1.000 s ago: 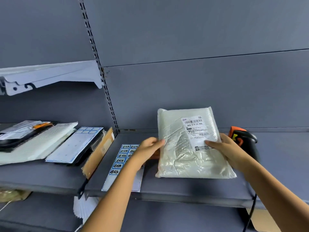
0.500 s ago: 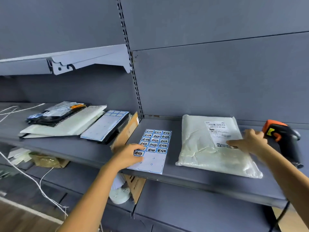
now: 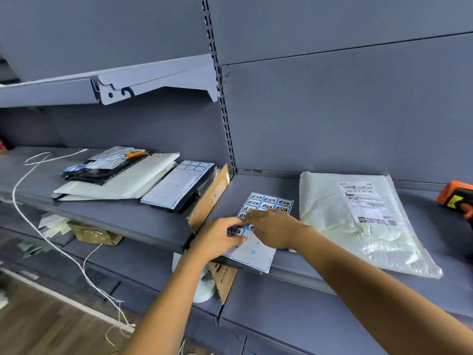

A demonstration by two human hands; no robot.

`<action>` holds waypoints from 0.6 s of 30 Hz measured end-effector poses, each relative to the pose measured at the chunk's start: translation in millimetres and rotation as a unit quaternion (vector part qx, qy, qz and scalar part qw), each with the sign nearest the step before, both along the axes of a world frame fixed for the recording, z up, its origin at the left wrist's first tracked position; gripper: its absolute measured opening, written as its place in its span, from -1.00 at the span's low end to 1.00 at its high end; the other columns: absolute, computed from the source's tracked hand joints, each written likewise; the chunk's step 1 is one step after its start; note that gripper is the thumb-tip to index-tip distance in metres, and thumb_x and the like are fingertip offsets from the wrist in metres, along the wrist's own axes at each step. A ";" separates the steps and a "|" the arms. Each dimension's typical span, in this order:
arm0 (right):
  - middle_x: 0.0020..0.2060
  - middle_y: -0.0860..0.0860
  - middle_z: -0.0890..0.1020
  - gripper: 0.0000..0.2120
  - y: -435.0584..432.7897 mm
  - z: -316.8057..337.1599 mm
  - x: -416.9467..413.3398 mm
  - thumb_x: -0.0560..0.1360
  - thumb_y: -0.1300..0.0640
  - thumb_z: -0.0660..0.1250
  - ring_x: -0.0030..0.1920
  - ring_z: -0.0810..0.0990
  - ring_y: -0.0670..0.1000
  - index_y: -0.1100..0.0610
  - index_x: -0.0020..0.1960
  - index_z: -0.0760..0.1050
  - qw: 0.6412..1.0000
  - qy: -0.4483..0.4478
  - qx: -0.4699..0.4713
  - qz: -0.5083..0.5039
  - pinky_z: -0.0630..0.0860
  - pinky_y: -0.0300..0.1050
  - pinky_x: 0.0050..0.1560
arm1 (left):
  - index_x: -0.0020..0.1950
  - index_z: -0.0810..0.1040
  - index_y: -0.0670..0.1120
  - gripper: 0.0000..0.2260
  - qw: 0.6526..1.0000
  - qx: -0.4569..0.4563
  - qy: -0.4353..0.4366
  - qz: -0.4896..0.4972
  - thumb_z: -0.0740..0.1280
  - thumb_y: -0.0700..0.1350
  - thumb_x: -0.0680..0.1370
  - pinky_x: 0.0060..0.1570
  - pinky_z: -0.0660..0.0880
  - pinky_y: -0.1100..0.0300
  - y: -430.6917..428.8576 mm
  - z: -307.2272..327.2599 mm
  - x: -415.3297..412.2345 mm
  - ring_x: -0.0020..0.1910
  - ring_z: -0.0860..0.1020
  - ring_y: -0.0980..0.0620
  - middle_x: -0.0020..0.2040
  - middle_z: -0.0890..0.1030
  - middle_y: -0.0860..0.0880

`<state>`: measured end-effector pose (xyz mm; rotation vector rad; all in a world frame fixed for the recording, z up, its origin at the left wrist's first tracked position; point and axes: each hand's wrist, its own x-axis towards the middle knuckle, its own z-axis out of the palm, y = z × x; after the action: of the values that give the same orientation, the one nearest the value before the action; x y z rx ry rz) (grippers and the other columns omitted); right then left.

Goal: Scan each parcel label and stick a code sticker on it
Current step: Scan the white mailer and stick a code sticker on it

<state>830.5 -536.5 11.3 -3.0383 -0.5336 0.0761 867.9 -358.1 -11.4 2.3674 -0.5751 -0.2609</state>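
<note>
A white plastic parcel [image 3: 358, 226] with a printed label [image 3: 366, 201] lies flat on the grey shelf [image 3: 294, 267] at the right. Left of it lies a sheet of blue-edged code stickers [image 3: 258, 242], partly over the shelf's front edge. My left hand [image 3: 220, 239] rests on the sheet's left side, thumb by a sticker at the edge. My right hand [image 3: 273, 229] lies on the sheet's middle with its fingertips on the stickers. Whether either hand pinches a sticker is hidden. An orange and black scanner [image 3: 458, 201] lies at the far right.
Several parcels [image 3: 115, 175] and another sticker sheet [image 3: 179, 185] are stacked on the left shelf section, with a cardboard piece [image 3: 210, 198] leaning between the sections. A white cord [image 3: 51, 226] hangs from the left shelf. An upper shelf bracket [image 3: 153, 83] juts out above.
My right hand left the parcel's label and moved left onto the sticker sheet, beside my left hand. The view swung left; the parcel lies flat, untouched.
</note>
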 end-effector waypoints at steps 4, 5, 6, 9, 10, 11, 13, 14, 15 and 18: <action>0.55 0.10 -0.04 -0.47 0.0 -11.2 4.5 0.66 0.00 -0.06 0.54 -0.04 0.06 0.18 0.55 -0.09 0.999 0.021 -0.029 -0.013 -0.08 -0.05 0.50 | 0.28 0.52 0.05 -0.60 1.000 -0.023 0.003 -0.012 0.46 -0.10 0.45 0.21 0.44 0.25 1.5 -5.1 3.5 0.14 0.53 0.26 0.20 0.59 0.14; 0.55 0.12 -0.10 -0.45 -1.4 -13.1 5.4 0.66 -0.02 -0.08 0.54 -0.09 0.07 0.18 0.55 -0.13 0.999 0.025 -0.019 -0.024 -0.12 -0.06 0.50 | 0.29 0.50 0.07 -0.60 1.000 -0.024 0.009 -0.011 0.45 -0.09 0.46 0.19 0.43 0.29 2.4 -6.3 3.2 0.13 0.53 0.25 0.23 0.57 0.13; 0.54 0.13 -0.12 -0.44 -2.3 -14.4 4.9 0.66 -0.03 -0.09 0.54 -0.10 0.07 0.19 0.55 -0.16 0.999 0.030 -0.004 -0.036 -0.14 -0.08 0.49 | 0.29 0.49 0.10 -0.60 1.000 -0.026 0.011 -0.007 0.44 -0.07 0.46 0.17 0.43 0.30 3.2 -7.7 2.5 0.12 0.54 0.25 0.24 0.55 0.14; 0.55 0.10 -0.11 -0.44 -3.7 -18.8 3.3 0.66 -0.05 -0.13 0.54 -0.14 0.04 0.20 0.55 -0.17 0.998 0.043 0.004 -0.048 -0.20 -0.12 0.48 | 0.25 0.51 0.13 -0.61 0.999 -0.022 -0.024 0.026 0.46 0.01 0.44 0.22 0.43 0.20 6.7 -15.2 2.6 0.13 0.51 0.24 0.20 0.55 0.20; 0.55 0.09 -0.11 -0.44 -4.1 -20.3 3.0 0.66 -0.06 -0.14 0.54 -0.15 0.03 0.19 0.55 -0.16 0.998 0.043 0.000 -0.047 -0.22 -0.13 0.48 | 0.23 0.53 0.11 -0.61 0.998 -0.014 -0.045 0.038 0.47 0.04 0.42 0.26 0.40 0.17 8.1 -17.9 4.0 0.20 0.47 0.23 0.20 0.54 0.21; 0.55 0.07 -0.12 -0.45 -4.5 -22.7 3.8 0.66 -0.07 -0.15 0.54 -0.17 0.01 0.17 0.55 -0.16 0.998 0.042 -0.002 -0.046 -0.24 -0.12 0.48 | 0.22 0.56 0.10 -0.60 0.997 -0.005 -0.065 0.047 0.47 0.08 0.40 0.32 0.36 0.11 9.6 -20.5 6.0 0.30 0.40 0.20 0.23 0.54 0.20; 0.55 0.04 -0.13 -0.45 -5.5 -27.2 5.2 0.65 -0.09 -0.17 0.54 -0.19 0.00 0.13 0.55 -0.16 0.998 0.039 0.001 -0.049 -0.25 -0.10 0.48 | 0.18 0.59 0.13 -0.61 0.993 0.020 -0.102 0.055 0.47 0.15 0.38 0.36 0.29 0.01 11.9 -22.3 10.0 0.39 0.33 0.12 0.26 0.54 0.17; 0.55 0.03 -0.13 -0.46 -5.8 -29.4 5.7 0.65 -0.10 -0.18 0.54 -0.19 0.00 0.09 0.56 -0.16 0.998 0.037 0.003 -0.048 -0.24 -0.08 0.49 | 0.17 0.60 0.13 -0.62 0.991 0.033 -0.121 0.053 0.46 0.16 0.38 0.37 0.26 0.01 11.9 -20.8 10.7 0.38 0.33 0.12 0.25 0.55 0.17; 0.55 0.02 -0.13 -0.47 -5.9 -31.3 6.0 0.65 -0.10 -0.18 0.54 -0.19 0.01 0.05 0.56 -0.16 0.998 0.036 0.003 -0.046 -0.24 -0.05 0.50 | 0.17 0.60 0.13 -0.63 0.988 0.046 -0.136 0.048 0.46 0.15 0.39 0.37 0.24 0.03 12.0 -19.2 11.1 0.37 0.34 0.13 0.24 0.55 0.18; 0.55 0.01 -0.14 -0.51 -7.2 -33.2 6.3 0.64 -0.12 -0.21 0.54 -0.19 0.03 -0.10 0.55 -0.16 0.999 0.032 0.005 -0.035 -0.21 0.04 0.52 | 0.20 0.57 0.17 -0.62 0.984 0.079 -0.156 0.035 0.42 0.19 0.41 0.36 0.16 0.13 13.3 -17.4 11.2 0.35 0.31 0.16 0.29 0.50 0.23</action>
<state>836.8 -543.6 -21.9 -3.0304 -0.4200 0.1658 879.1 -344.8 -28.8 2.5973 -0.6340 0.1027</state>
